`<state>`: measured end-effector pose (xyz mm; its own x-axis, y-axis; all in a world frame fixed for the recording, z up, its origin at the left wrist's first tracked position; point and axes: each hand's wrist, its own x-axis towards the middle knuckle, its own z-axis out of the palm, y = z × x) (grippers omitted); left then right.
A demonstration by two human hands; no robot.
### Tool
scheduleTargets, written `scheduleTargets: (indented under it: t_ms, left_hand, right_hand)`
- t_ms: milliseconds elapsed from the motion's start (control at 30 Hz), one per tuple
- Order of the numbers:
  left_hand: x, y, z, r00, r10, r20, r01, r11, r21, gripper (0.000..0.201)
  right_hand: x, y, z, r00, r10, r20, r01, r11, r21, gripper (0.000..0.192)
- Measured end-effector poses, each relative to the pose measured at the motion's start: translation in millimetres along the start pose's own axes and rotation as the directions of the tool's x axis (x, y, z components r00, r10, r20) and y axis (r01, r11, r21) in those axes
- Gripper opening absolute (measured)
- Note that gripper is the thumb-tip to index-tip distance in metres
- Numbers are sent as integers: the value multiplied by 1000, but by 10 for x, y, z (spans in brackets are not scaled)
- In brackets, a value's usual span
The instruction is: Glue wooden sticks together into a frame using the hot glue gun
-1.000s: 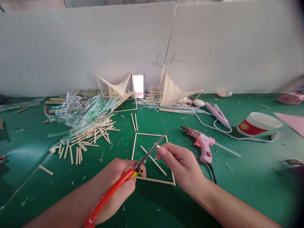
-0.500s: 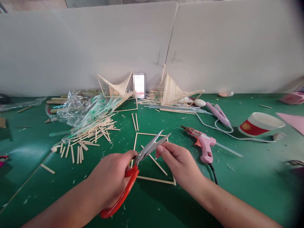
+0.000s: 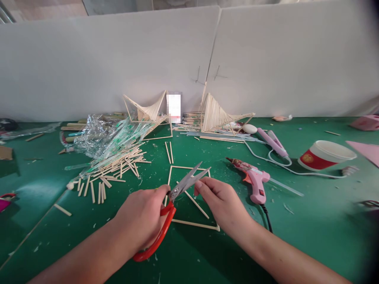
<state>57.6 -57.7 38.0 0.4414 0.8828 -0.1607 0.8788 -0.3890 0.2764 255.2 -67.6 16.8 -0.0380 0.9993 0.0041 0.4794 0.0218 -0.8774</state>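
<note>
Pointing up and to the right, the scissors (image 3: 177,199) lie with their long axis running from the red loop handles low at the left hand (image 3: 142,219), which grips them closed around the handles, to the parted steel blades over the square stick frame (image 3: 194,225) on the green table (image 3: 310,221). Just beside the blade tips, the right hand (image 3: 226,207) pinches a thin stick whose end is hidden by the fingers. A pink glue gun (image 3: 253,179) lies near to the right, a heap of sticks (image 3: 114,167) to the left.
</note>
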Motion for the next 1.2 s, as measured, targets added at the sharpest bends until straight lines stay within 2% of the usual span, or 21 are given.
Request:
scheduleTargets:
  t_ms: [233, 800, 900, 1033, 1200]
  left_hand:
    - [32, -6, 26, 1000, -7, 4, 7, 996, 92, 38]
    - [81, 47, 22, 996, -65, 56, 55, 984, 169, 37]
    - [91, 40, 48, 998, -50, 42, 41, 980, 195, 36]
    - [129, -18, 74, 997, -64, -32, 71, 962, 265, 37]
    - [201, -124, 46, 994, -71, -78, 83, 981, 173, 42]
  right_hand:
    - [10, 20, 21, 999, 30, -12, -30, 999, -31, 36]
    - [31, 1, 20, 992, 128, 1, -128, 991, -48, 35]
    - [29, 3, 14, 987, 159, 11, -158, 987, -35, 34]
    - [29, 1, 15, 977, 202, 64, -203, 979, 2, 35]
    - [34, 6, -14, 980, 192, 50, -195, 979, 62, 36]
